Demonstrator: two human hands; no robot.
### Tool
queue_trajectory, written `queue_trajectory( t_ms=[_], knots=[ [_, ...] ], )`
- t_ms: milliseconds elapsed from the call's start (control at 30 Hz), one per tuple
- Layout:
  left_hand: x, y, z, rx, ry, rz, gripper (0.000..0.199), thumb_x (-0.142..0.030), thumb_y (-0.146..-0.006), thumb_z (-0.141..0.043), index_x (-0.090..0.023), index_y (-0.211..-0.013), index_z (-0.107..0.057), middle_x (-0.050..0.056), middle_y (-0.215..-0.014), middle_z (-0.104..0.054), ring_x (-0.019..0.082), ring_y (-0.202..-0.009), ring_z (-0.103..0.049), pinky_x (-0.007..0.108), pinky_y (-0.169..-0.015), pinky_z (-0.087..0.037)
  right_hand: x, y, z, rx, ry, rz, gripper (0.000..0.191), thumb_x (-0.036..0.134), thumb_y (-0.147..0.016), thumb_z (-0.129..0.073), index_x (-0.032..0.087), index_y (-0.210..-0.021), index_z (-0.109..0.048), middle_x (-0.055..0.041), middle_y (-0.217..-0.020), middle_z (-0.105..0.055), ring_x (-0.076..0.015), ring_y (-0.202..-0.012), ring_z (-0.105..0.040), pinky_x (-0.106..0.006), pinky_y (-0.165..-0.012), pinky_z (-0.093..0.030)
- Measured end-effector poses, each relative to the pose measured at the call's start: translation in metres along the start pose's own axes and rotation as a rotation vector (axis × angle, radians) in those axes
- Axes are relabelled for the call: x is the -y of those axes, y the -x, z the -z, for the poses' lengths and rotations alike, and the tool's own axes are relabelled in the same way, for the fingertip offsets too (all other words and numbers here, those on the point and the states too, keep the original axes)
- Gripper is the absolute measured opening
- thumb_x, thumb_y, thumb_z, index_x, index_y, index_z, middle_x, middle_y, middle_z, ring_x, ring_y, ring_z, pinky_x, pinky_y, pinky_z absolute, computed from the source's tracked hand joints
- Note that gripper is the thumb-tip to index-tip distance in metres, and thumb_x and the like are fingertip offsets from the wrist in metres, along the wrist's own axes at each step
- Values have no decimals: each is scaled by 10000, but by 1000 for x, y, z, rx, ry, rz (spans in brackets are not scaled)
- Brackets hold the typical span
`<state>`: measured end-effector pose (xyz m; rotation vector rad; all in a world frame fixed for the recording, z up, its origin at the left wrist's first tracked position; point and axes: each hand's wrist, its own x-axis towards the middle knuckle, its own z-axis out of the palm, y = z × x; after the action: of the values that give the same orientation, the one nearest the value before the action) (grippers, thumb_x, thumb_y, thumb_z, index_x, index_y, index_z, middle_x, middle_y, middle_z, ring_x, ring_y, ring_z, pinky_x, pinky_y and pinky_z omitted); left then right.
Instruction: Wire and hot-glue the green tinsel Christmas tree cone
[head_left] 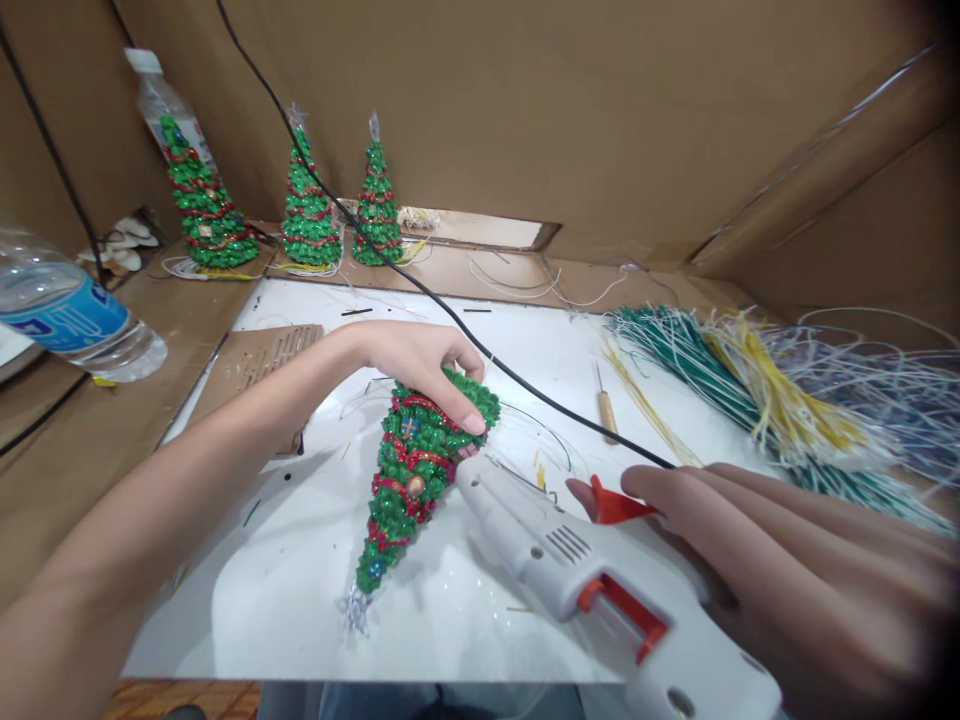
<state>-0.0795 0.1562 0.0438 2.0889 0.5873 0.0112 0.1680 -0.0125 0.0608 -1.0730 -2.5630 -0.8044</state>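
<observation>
A small green Christmas tree figurine [409, 470] with red garlands and tiny ornaments lies tilted on the white board, its clear star tip pointing toward me. My left hand [435, 375] grips it near the wide base, thumb on the near side and fingers curled over the back. In my right hand [795, 560] is a white hot glue gun [585, 560] with a red trigger. Its nozzle meets the right side of the tree near the base; whether it touches, I cannot tell. Part of the right hand is hidden behind the glue gun.
Several similar trees [311, 205] stand along the back ledge. A water bottle [82, 310] is at left. Right of centre lie a wooden-handled awl [606, 410] and bundles of green, yellow and white wires [772, 390]. A black cable [420, 285] crosses the view above the board.
</observation>
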Motion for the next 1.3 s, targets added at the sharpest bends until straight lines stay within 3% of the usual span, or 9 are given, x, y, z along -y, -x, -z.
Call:
queue_trajectory(
  t_ms=[233, 400, 867, 1167, 1300],
  knots=[
    [-1, 1, 0, 0, -15, 3, 429, -571, -624, -755, -176, -741, -637, -25, -629, -599, 112, -569, -512, 199, -490, -359, -3, 2, -2, -14, -14, 18, 189, 238, -934, -374, 186, -924, -556, -69, -755, -675, -229, -656, -621, -323, -537, -370],
    [-1, 0, 0, 9, 4, 12, 427, -561, -619, -761, -172, -746, -637, -23, -627, -600, 108, -558, -507, 203, -483, -349, -3, 4, 0, -10, -7, 2, 249, 154, -924, -307, 179, -971, -550, -80, -772, -680, -214, -635, -614, -314, -544, -373],
    [-5, 1, -1, -3, -28, 16, 437, -579, -619, -751, -175, -741, -638, -24, -621, -621, 118, -559, -531, 220, -512, -354, 0, -8, 3, -29, 21, 5, 464, 354, -985, -212, 206, -767, -593, -89, -718, -670, -208, -531, -567, -330, -467, -326],
    [-3, 0, -1, 10, -7, 13, 426, -561, -624, -755, -168, -743, -641, -16, -655, -612, 110, -583, -523, 202, -500, -352, -4, -3, 6, 13, 38, -5, 409, 325, -991, -203, 202, -828, -557, -96, -756, -690, -213, -545, -580, -326, -465, -338],
    [-3, 0, -1, 12, 9, 21, 417, -547, -624, -759, -167, -746, -639, -12, -657, -626, 114, -581, -539, 203, -501, -361, -4, -3, 2, -40, 30, 9, 410, 311, -992, -221, 175, -852, -581, -90, -726, -680, -204, -572, -595, -318, -495, -379]
  ],
)
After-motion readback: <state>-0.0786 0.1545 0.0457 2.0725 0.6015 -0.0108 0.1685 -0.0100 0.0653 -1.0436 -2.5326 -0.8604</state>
